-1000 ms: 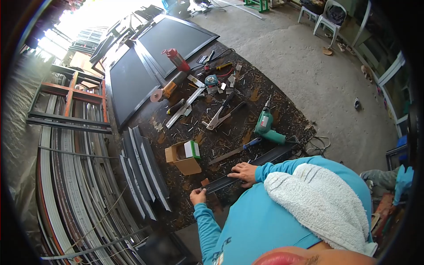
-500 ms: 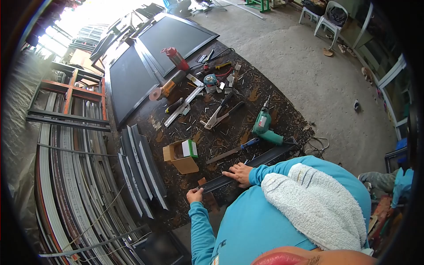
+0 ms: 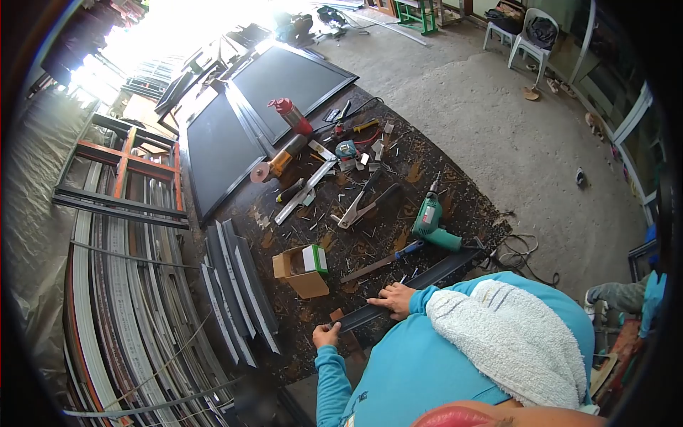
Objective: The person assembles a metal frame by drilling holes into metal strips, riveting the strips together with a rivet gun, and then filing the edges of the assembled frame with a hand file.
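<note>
A long dark metal profile [image 3: 445, 270] lies slantwise along the near edge of the workbench. My left hand [image 3: 326, 334] pinches its left end between thumb and fingers. Farther along, my right hand [image 3: 395, 300] lies over the profile with fingers bent across it, gripping it against the bench. Just beyond the profile are a file with a blue handle [image 3: 408, 250] and a green power drill [image 3: 432, 222]. An open cardboard box [image 3: 302, 271] stands past my left hand. A small brown block [image 3: 336, 314] sits beside that hand.
Locking pliers [image 3: 359, 206], an angle grinder [image 3: 281, 161], a red bottle [image 3: 291, 115] and metal scraps litter the bench. Several cut profiles [image 3: 238, 288] lie at its left. Dark framed panels [image 3: 222, 148] cover the far end. Long stock [image 3: 121, 306] is stacked leftward; a person [image 3: 626, 295] is at right.
The whole view has shifted slightly, so the bench appears a little lower and farther right. Both hands keep their places on the profile.
</note>
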The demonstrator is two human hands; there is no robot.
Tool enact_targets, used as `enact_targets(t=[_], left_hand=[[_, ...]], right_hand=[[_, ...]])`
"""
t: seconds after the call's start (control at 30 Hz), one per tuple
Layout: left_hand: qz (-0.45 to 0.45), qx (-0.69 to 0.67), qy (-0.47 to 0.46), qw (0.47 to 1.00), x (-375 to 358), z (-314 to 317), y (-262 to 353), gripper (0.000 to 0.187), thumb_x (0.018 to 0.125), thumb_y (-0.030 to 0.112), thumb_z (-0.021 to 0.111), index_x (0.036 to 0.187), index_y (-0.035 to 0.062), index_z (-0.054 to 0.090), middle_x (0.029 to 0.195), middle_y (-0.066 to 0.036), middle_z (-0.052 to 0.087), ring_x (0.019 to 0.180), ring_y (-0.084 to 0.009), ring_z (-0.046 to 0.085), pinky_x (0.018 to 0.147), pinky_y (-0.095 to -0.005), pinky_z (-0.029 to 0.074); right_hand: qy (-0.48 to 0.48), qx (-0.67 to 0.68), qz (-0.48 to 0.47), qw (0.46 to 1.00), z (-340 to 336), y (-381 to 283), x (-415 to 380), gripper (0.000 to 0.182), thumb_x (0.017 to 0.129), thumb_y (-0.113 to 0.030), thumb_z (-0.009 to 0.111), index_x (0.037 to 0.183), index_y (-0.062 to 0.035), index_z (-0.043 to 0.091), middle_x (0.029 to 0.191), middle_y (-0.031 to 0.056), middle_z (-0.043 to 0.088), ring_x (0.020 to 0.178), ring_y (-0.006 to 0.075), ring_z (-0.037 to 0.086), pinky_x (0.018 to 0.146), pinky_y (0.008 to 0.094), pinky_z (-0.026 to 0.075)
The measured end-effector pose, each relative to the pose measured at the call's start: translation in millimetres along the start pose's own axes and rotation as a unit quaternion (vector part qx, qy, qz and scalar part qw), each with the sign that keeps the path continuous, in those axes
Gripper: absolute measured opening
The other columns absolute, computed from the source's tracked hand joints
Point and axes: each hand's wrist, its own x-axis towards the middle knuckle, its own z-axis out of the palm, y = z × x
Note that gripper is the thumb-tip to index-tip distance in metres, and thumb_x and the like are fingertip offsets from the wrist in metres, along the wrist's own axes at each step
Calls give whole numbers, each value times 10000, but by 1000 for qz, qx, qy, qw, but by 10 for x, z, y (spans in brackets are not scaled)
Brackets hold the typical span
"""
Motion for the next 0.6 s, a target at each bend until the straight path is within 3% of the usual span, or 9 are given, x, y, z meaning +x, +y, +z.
enact_targets(t=[0.1,0.2,0.4,0.6], left_hand=[[-22,-35,20,999,13,43,-35,406,688,288,835,855,-39,661,800,-93,660,717,-177,603,692,-327,504],[-46,-65,-1,997,-148,-68,139,430,704,292,812,919,-47,659,889,-152,677,808,-239,648,779,-364,514],[27,-34,48,998,-248,-66,142,408,714,267,803,926,-48,655,873,-138,677,787,-226,654,754,-357,530],[14,-18,7,1000,-155,-92,124,334,733,210,775,923,-41,662,876,-151,686,783,-236,668,743,-358,536]], right_hand=[[-6,4,2,1000,-50,-25,-12,871,688,-256,737,1456,-192,331,1150,120,549,1051,282,534,906,416,414],[18,-13,-6,1000,-5,-12,-12,886,665,-294,766,1440,-189,348,1070,103,551,1021,274,547,879,402,423],[20,-6,-3,1000,3,-14,-9,875,658,-282,763,1429,-169,365,1062,109,553,1021,281,547,881,406,425],[20,1,-2,1000,-27,-20,-22,866,650,-275,759,1418,-151,378,1065,111,554,1029,284,544,878,406,423]])
